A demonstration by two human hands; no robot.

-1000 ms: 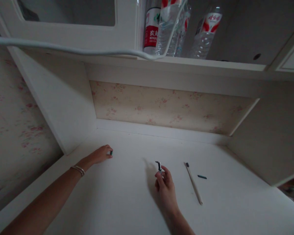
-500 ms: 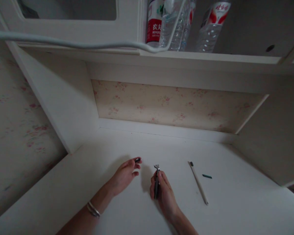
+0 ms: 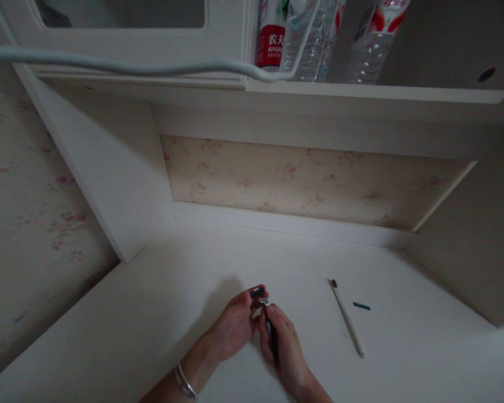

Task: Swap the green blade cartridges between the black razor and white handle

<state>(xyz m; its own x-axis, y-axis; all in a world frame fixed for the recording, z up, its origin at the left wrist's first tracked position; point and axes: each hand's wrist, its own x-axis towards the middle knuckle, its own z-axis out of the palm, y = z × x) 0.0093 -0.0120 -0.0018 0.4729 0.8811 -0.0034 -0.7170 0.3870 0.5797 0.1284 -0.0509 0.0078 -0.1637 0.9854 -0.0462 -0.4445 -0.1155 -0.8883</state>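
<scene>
My right hand (image 3: 288, 350) is wrapped around a slim black-handled tool (image 3: 273, 338) with a shiny metal head. Between the fingertips of my left hand (image 3: 235, 327) is a small dark piece (image 3: 257, 291); its exact kind does not show. The metal head is close beneath that piece, and the fingers of both hands almost meet. Whether the piece and the head touch, I cannot tell. To the right of my hands lies a thin white stick (image 3: 348, 322) with a dark end. Beside it rests a short dark green strip (image 3: 362, 306).
The white desktop (image 3: 180, 268) is bounded by side panels and a back strip. Above hangs a shelf (image 3: 361, 95) with several plastic bottles (image 3: 304, 45). A white cable or bar (image 3: 151, 70) crosses in front of the cabinet.
My left hand has moved right with the small dark piece, up to the tool's metal head. My right hand has dipped slightly, still holding the tool. The view has shifted a little.
</scene>
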